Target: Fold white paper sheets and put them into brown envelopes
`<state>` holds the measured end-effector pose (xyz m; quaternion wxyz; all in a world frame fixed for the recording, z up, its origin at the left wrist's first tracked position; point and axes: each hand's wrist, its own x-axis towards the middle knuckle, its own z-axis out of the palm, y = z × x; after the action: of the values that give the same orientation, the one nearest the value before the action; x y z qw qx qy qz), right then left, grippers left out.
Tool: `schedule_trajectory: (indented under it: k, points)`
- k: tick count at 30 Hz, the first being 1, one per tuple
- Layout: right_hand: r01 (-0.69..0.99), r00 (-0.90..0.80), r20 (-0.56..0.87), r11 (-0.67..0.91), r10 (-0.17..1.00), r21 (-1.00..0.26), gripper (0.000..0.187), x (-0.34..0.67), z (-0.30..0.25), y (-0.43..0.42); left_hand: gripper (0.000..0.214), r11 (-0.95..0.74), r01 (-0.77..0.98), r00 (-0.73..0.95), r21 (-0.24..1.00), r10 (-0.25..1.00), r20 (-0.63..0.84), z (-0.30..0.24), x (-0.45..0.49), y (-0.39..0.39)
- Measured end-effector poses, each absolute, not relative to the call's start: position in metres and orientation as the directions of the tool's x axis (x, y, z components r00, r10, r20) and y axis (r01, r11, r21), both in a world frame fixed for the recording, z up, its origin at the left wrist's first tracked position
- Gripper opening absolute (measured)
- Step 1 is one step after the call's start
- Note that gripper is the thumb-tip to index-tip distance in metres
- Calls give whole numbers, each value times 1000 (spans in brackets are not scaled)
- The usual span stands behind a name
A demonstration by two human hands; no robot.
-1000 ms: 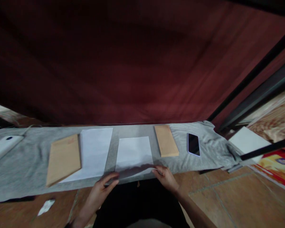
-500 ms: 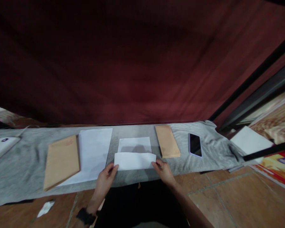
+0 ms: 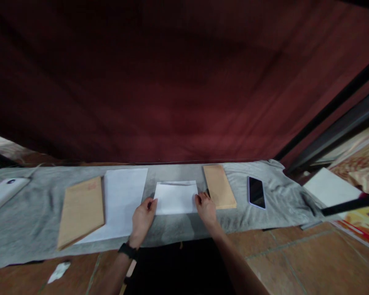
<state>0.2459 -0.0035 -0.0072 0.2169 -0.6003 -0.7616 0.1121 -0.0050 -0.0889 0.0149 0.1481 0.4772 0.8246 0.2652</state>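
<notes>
A white sheet of paper (image 3: 175, 199) lies in front of me with its near part folded over toward its far edge. A narrow strip of the lower layer shows along the top, and a thin dark gap separates the two layers there. At the paper's left edge, my left hand (image 3: 143, 217) is closed, thumb and fingertips on the side of the flap. My right hand (image 3: 206, 208) is likewise closed at the right edge, its fingers curled beside a stack of brown envelopes (image 3: 220, 187).
Larger white sheets (image 3: 123, 200) lie on the left, partly under a big brown envelope (image 3: 81, 211). A phone (image 3: 256, 192) rests on the right of the grey cloth (image 3: 178, 233). A white device (image 3: 6, 192) stands far left. A dark red curtain (image 3: 178, 102) hangs behind.
Both hands have moved the near flap of the paper away from me and down, so it now covers most of the far part. The view has shifted slightly.
</notes>
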Motion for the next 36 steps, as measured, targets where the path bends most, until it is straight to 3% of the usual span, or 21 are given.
schedule_trajectory:
  k: [6,13,16,21,25,32,36]
  points:
    - [939,-167,127,197,978,-283,23,235,-4,11,33,527,781,-546,336,837,-43,22,3,-74]
    - [954,-153,118,178,981,-241,28,229,-5,17,38,529,823,-537,204,843,-20,22,8,-67]
    - [940,-168,189,215,968,-265,29,228,-8,17,38,510,840,-516,187,856,-17,24,11,-66]
    - [837,-332,325,435,886,-331,39,217,-15,11,39,489,856,-493,166,870,-21,22,11,-65]
    - [761,-441,341,547,830,-348,46,205,-26,2,40,476,865,-478,159,878,-30,19,9,-65]
    - [783,-469,314,553,826,-285,49,204,-38,-12,39,489,852,-490,190,871,-45,19,9,-66]
    - [789,-472,305,551,827,-273,51,204,-36,-13,38,455,861,-488,228,865,115,20,16,-67]
